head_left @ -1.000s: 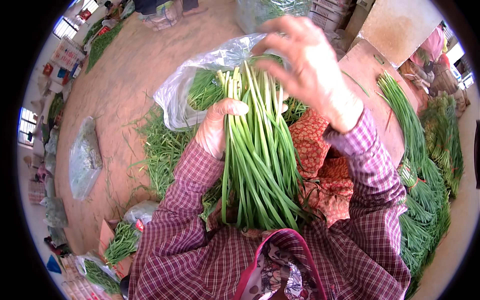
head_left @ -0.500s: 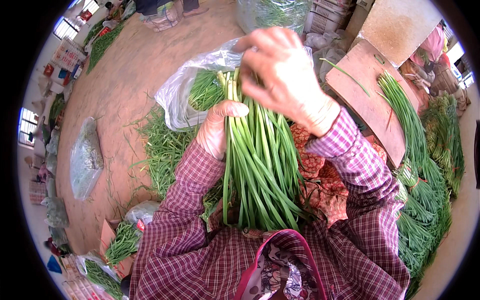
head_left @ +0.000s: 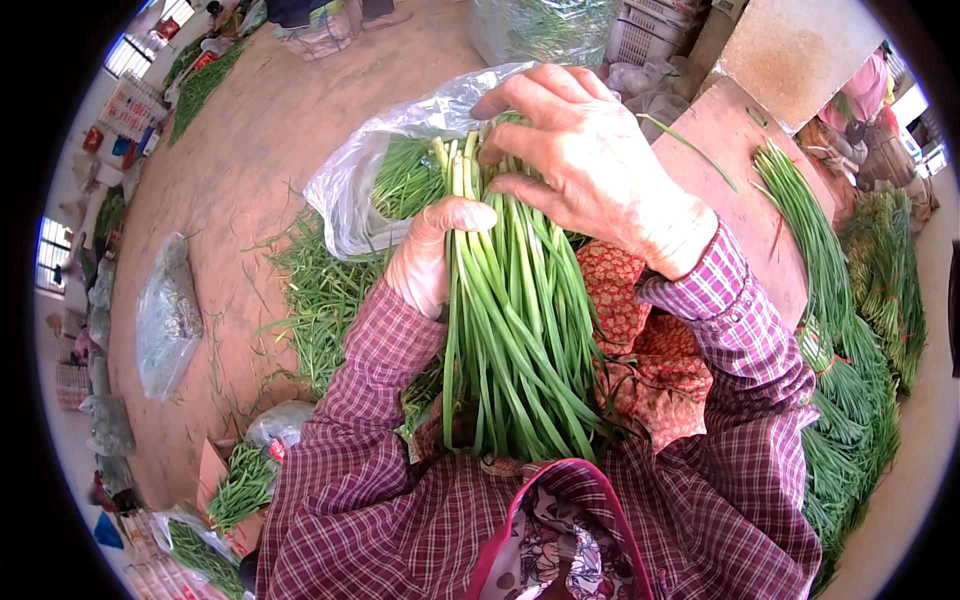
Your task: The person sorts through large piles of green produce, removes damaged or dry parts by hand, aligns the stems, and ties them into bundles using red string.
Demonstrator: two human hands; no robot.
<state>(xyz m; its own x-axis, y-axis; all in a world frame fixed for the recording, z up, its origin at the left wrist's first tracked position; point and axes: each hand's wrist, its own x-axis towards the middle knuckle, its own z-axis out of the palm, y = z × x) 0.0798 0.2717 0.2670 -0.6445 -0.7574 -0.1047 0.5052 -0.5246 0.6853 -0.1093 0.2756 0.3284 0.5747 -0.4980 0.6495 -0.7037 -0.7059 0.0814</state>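
Note:
A thick bunch of garlic chives [head_left: 525, 310] lies in front of me, pale stem ends away from me and green leaves fanning toward my lap. My left hand [head_left: 440, 240] is closed around its left side just below the stem ends, thumb across the stalks. Over the top right of the bunch, my right hand [head_left: 600, 165] bends its fingers and thumb onto the stems; its fingertips are partly hidden among them. Behind the bunch is an open clear plastic bag [head_left: 340, 190] with more green leaves inside.
Loose leaves [head_left: 325, 290] lie on the floor to the left, near a filled plastic bag [head_left: 168, 310]. At right, tied bundles [head_left: 840, 440] are piled beside a board [head_left: 735, 170] with chives on it. A large wrapped bundle [head_left: 545, 35] and crates [head_left: 645, 40] stand at the far side.
My right hand, blurred before, has come down a little and to the right, its fingers now on the stems. My left hand keeps its grip on the bunch.

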